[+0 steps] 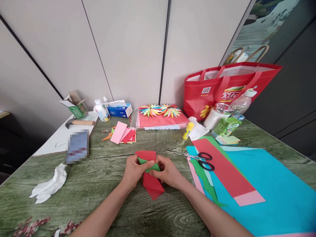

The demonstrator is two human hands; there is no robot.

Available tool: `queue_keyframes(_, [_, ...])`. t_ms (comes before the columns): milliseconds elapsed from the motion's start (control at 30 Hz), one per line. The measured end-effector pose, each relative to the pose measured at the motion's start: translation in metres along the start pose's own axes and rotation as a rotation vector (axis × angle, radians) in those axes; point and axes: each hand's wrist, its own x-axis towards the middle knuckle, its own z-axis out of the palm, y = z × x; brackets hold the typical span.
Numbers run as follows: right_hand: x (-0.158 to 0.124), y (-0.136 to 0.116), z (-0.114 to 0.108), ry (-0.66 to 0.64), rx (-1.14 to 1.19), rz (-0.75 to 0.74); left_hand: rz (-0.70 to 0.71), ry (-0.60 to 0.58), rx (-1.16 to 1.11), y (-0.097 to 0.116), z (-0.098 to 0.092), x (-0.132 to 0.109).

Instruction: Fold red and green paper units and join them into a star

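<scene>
A folded red and green paper piece (152,184) is held between both hands above the green wood-grain table (98,177). My left hand (136,169) grips its left side, with the thumb pressed on the green middle part. On the right side, my right hand (168,171) pinches the same piece, its thumb near the green part's lower edge. Red flaps stick out above and below the fingers. Some fingertips are hidden behind the paper. Black-handled scissors (206,161) lie right of my hands on coloured sheets.
Blue sheets (266,187) and a red strip (224,168) cover the right side. Behind stand a glue stick (188,131), red bag (222,92), tissue box (120,110) and paper stars (160,111). Pink slips (119,132), a hammer (81,122) and crumpled tissue (50,184) lie leftward.
</scene>
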Motion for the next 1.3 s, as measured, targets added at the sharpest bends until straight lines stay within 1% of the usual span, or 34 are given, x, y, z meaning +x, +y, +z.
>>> queue_keyframes(100, [0.0, -0.004, -0.002, -0.038, -0.003, -0.075, -0.014, -0.035, -0.046, 0.003, 0.0, -0.001])
queue_keyframes(200, [0.0, -0.008, -0.003, -0.099, 0.011, -0.127, -0.019, -0.051, -0.035, 0.0, 0.001, -0.001])
queue_keyframes(300, [-0.001, -0.01, -0.001, -0.128, 0.072, -0.132, -0.019, -0.013, 0.084, -0.002, 0.001, -0.001])
queue_keyframes(367, [-0.002, -0.011, 0.0, -0.142, 0.176, -0.098, -0.023, 0.006, 0.127, 0.001, 0.001, -0.001])
queue_keyframes(400, [-0.002, -0.012, -0.001, -0.149, 0.246, -0.069, -0.028, -0.016, 0.104, 0.003, 0.001, -0.001])
queue_keyframes(433, [-0.003, -0.012, -0.001, -0.151, 0.324, -0.032, -0.036, -0.063, 0.058, 0.006, 0.0, -0.001])
queue_keyframes(533, [-0.002, -0.016, -0.005, -0.133, 0.546, 0.069, -0.05, -0.245, -0.05, 0.015, -0.003, -0.001])
queue_keyframes(567, [-0.002, -0.017, -0.006, -0.129, 0.596, 0.085, -0.045, -0.275, -0.046, 0.017, -0.003, -0.001])
queue_keyframes(600, [-0.002, -0.019, -0.007, -0.136, 0.63, 0.093, -0.041, -0.281, -0.027, 0.018, -0.004, -0.001])
queue_keyframes(700, [-0.002, -0.022, -0.01, -0.201, 0.659, 0.114, -0.058, -0.223, 0.022, 0.019, -0.005, -0.001])
queue_keyframes(767, [-0.002, -0.021, -0.011, -0.231, 0.653, 0.151, -0.093, -0.233, 0.017, 0.02, -0.005, -0.002])
queue_keyframes(800, [-0.002, -0.019, -0.011, -0.236, 0.652, 0.168, -0.11, -0.274, 0.016, 0.02, -0.006, -0.003])
queue_keyframes(900, [-0.001, -0.012, -0.013, -0.259, 0.669, 0.209, -0.13, -0.445, 0.059, 0.021, -0.007, -0.005])
queue_keyframes(933, [-0.001, -0.01, -0.014, -0.275, 0.675, 0.22, -0.119, -0.468, 0.087, 0.021, -0.007, -0.005])
queue_keyframes(967, [-0.001, -0.009, -0.014, -0.282, 0.68, 0.233, -0.102, -0.462, 0.11, 0.02, -0.006, -0.006])
queue_keyframes(1033, [-0.002, -0.01, -0.013, -0.26, 0.682, 0.268, -0.072, -0.39, 0.102, 0.018, -0.004, -0.007])
queue_keyframes(1133, [-0.004, -0.016, -0.01, -0.197, 0.685, 0.299, -0.092, -0.257, -0.034, 0.012, 0.003, -0.009])
queue_keyframes(1233, [-0.007, -0.022, -0.007, -0.186, 0.661, 0.227, -0.154, -0.148, -0.147, 0.009, 0.008, -0.011])
queue_keyframes(1300, [-0.008, -0.023, -0.007, -0.189, 0.604, 0.145, -0.184, -0.127, -0.171, 0.009, 0.009, -0.012])
